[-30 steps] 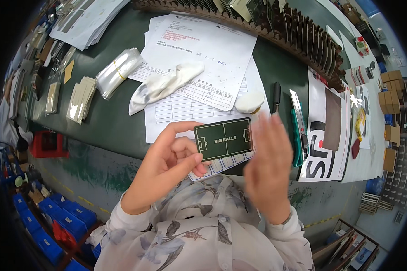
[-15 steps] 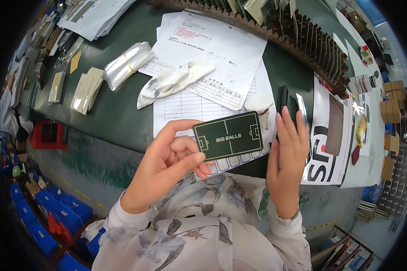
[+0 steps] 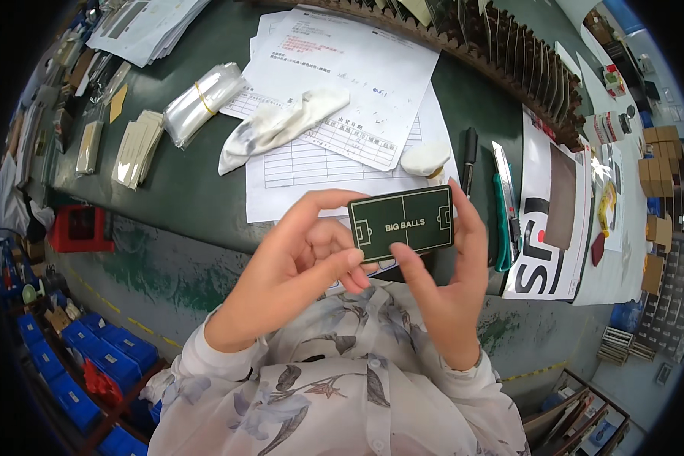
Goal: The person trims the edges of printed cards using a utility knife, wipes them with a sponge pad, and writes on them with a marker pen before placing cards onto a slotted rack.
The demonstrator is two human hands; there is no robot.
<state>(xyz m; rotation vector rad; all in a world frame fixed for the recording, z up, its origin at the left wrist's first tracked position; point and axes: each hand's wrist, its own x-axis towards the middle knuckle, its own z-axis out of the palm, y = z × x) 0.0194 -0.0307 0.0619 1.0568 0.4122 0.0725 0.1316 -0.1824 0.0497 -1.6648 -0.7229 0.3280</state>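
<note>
A dark green card with pale pitch lines and lettering is held up in front of my chest, tilted slightly. My left hand pinches its left end, thumb in front and the other fingers curled behind. At the right end, my right hand also grips the card, with the index finger at the upper right corner and the thumb at the lower edge. Behind the card lie printed sheets. On them rest a crumpled white cloth and a small white pad.
A black marker and a utility knife lie to the right, beside a white printed sheet. A toothed brown rack of upright plates runs along the back. Clear sleeves and pale strips lie left.
My right hand has moved left and closed on the card's right end; before, it was apart from the card with fingers stretched. The card has shifted slightly right.
</note>
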